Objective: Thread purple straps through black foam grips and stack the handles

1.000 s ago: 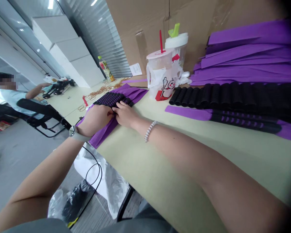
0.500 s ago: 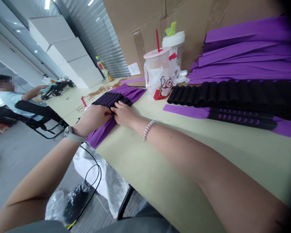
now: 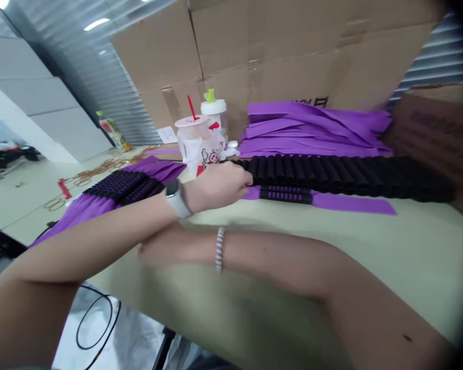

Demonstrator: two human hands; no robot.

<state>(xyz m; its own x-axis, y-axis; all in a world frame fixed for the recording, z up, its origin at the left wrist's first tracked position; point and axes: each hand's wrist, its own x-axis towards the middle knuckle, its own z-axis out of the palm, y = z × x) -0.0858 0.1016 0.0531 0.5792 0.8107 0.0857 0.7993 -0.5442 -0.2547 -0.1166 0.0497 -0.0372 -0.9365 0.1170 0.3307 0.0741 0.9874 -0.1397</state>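
Note:
My left hand [image 3: 221, 186], a watch on its wrist, reaches across to the left end of a row of black ribbed tubes [image 3: 312, 172]. Its fingers are curled closed there, and whatever is between them is hidden. Just beneath it, a purple strip [image 3: 353, 202] with a black slotted sleeve [image 3: 286, 194] lies in front of the row. Below my left wrist, my right hand [image 3: 160, 246] is smeared by motion, its fingers partly behind the left forearm. Further left, a bundle of purple strips [image 3: 88, 213] carries black sleeves [image 3: 119, 187] side by side.
A bagged drink cup [image 3: 195, 144] with a red straw and a white-lidded cup [image 3: 215, 110] stand behind my left hand. Purple strips [image 3: 312, 126] are piled against cardboard [image 3: 231, 51]. A bottle [image 3: 113, 131], rubber bands [image 3: 96, 169] and a red item [image 3: 64, 188] are at left.
Both hands have left the sleeved bundle. My left hand has crossed to the tube row, and my right hand has drawn back beneath it. The view has turned right.

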